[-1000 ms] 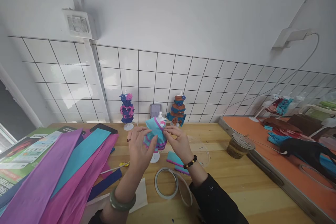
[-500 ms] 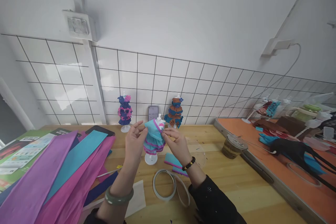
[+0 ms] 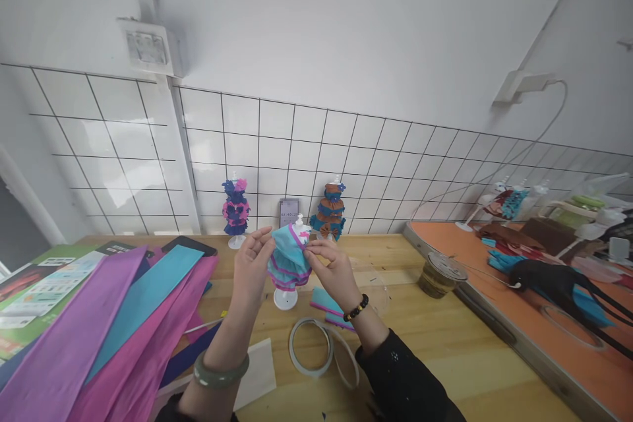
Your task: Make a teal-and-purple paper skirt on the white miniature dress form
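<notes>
A small white dress-form stand point(image 3: 285, 300) stands upright on the table, wearing a turquoise doll dress point(image 3: 290, 262) with magenta-trimmed ruffles. My left hand point(image 3: 251, 264) is at the dress's left side, thumb and fingers closed on the edge of its upper turquoise layer. From the right, my right hand point(image 3: 333, 269) pinches the magenta-edged trim near the bodice. My fingertips partly cover both spots. Behind my right wrist lies a folded turquoise strip with magenta edging point(image 3: 326, 303).
Fabric strips point(image 3: 143, 310) in purple, turquoise and pink pile up at left. Nearer me lies a ring-shaped roll of pale tape point(image 3: 295, 359). Two dressed forms point(image 3: 235, 208) and a timer point(image 3: 288, 210) stand by the wall. At right are a glass jar point(image 3: 440, 275) and an orange board point(image 3: 544, 330).
My left hand has shifted slightly, drawing the upper turquoise layer out flatter to the left. My right hand stays nearly where it was, still pinching the trim.
</notes>
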A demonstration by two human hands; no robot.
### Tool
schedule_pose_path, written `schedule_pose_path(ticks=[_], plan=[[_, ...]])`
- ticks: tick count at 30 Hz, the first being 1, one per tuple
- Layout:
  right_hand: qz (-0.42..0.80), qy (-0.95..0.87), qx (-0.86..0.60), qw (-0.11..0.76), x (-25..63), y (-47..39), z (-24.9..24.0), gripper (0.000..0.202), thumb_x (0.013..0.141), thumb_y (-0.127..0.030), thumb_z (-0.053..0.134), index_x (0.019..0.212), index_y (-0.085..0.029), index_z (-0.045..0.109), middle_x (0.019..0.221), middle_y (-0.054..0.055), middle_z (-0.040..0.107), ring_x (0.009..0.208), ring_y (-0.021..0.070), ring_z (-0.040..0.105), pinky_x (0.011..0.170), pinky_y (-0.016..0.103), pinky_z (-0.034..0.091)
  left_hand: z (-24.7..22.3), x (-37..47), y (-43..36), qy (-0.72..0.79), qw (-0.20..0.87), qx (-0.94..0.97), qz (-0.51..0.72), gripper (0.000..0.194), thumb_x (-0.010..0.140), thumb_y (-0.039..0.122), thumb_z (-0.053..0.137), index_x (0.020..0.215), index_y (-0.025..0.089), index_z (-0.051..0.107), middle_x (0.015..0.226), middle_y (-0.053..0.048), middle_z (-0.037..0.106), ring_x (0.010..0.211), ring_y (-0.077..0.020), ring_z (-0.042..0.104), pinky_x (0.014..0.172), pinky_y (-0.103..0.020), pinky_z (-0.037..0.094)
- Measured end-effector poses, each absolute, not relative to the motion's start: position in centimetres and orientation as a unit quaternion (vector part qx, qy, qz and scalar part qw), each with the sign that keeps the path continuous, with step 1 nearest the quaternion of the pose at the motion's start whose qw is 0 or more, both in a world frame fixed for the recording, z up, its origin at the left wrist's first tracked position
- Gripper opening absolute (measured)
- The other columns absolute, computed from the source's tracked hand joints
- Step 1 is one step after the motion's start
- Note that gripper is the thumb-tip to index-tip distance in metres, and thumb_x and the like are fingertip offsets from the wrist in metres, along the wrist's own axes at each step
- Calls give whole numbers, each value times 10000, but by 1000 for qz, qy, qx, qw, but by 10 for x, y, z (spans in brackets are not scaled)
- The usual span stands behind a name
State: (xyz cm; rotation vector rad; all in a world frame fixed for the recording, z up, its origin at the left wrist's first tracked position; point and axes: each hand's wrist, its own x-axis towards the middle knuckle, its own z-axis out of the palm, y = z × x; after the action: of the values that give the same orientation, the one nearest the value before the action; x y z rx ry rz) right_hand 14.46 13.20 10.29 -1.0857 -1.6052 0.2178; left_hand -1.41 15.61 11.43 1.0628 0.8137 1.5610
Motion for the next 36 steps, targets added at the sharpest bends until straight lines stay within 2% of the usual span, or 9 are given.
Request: schedule_pose_path(ticks=[12,16,20,23,27,29,32,34,36], plan=[[85,-677,-469,561,139,117,126,128,816,-246,578,799,-235,704,1113,102,612,1116,247,518,960,451,386,117,-15,152,345,506,470,636,480,737,420,639,1137,172,547,913,-74,667,852,-194,630,721,-293,487],[104,-667,-470,569,132,115,139,124,813,-248,581,810,-234,704,1234,100,555,1202,267,456,997,484,341,118,-16,150,356,487,476,640,466,783,450,578,1181,210,548,1027,-79,660,969,-206,609,799,-304,472],[157,-655,-463,576,126,121,156,144,799,-280,594,721,-238,707,1127,92,625,1218,269,444,951,461,396,120,-17,147,343,493,482,639,480,830,467,504,1238,213,513,1099,-100,657,1100,-233,565,894,-348,435],[239,-614,-449,604,122,128,169,136,758,-327,637,702,-224,705,1121,87,636,1189,263,480,906,411,444,121,-17,146,326,503,484,637,524,828,476,505,1267,190,481,1030,-104,690,1098,-239,573,907,-360,431],[297,-575,-456,611,114,134,186,198,736,-387,639,711,-200,697,1141,84,631,1048,253,581,775,352,503,121,-16,147,313,515,487,632,676,751,441,625,1327,172,395,1048,-124,681,1036,-247,607,855,-355,465],[323,-560,-457,611,110,137,194,215,736,-397,629,720,-192,689,1064,77,660,907,224,631,665,308,513,119,-15,148,313,507,505,624,742,715,402,673,1348,177,358,1068,-131,668,1040,-248,602,854,-359,463],[358,-535,-457,614,108,144,204,209,736,-382,618,721,-180,672,841,62,688,732,179,638,569,271,492,116,-15,150,336,463,545,613,815,679,344,710,1372,202,307,1076,-115,659,1102,-248,562,920,-392,413],[376,-517,-458,618,107,150,209,191,732,-364,615,718,-178,660,766,53,677,709,172,630,541,258,478,115,-13,151,355,435,567,603,859,665,322,722,1389,221,271,1073,-98,655,1131,-244,538,952,-410,380],[391,-503,-458,620,107,153,213,167,715,-343,629,718,-177,652,772,53,674,741,177,628,537,252,472,113,-11,152,364,428,582,588,891,661,308,723,1405,233,238,1058,-86,656,1101,-237,556,944,-405,382]])
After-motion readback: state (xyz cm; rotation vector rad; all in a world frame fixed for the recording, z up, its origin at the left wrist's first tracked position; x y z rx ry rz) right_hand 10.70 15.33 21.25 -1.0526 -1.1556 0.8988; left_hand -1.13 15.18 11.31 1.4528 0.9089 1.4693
